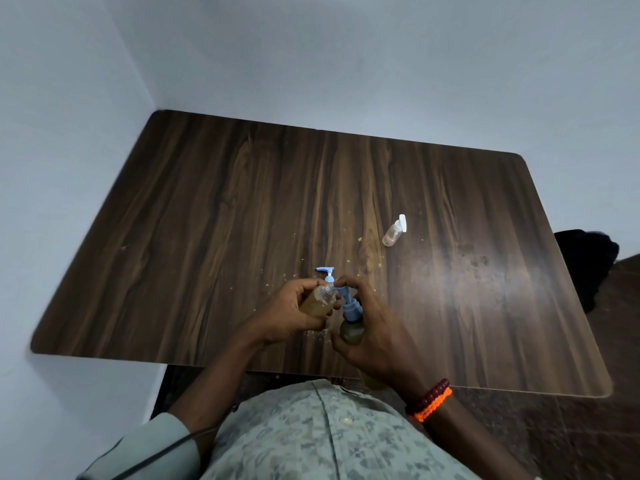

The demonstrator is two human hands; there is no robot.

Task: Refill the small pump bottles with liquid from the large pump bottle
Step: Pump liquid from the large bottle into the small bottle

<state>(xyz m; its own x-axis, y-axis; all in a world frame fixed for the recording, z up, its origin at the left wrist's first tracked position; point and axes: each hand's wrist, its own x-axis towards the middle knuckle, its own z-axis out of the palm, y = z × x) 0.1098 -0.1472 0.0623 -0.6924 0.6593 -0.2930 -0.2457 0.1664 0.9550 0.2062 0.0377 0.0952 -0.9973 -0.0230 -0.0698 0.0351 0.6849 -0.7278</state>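
Dark wood-grain table (242, 202) is seen from above, set in a corner w/ pale walls; crumbs and specks are scattered near centre. Near the front edge, a small bottle (317, 301) w/ amber liquid and an open clear neck is held tilted in the left hand (287, 317), fingers wrapped and clamped round its body. Large pump bottle (351, 330), olive-brown w/ a blue pump head (348, 303), is gripped by the right hand (374, 334); fingers are curled tight round bottle, index resting on top of pump. Pump spout is pointed at the small bottle's neck, approx touching it; flow of liquid can't be told. A loose light-blue pump cap (327, 273) is seen just behind the hands; whether it lies on the table or stands on sth is unclear. A 2nd small clear bottle (393, 232) w/ white pump top is lying well apart, to the right and further back. Dark red and orange bracelets (431, 398) are worn on the right wrist. Patterned grey-green shirt (329, 441) is visible at bottom.
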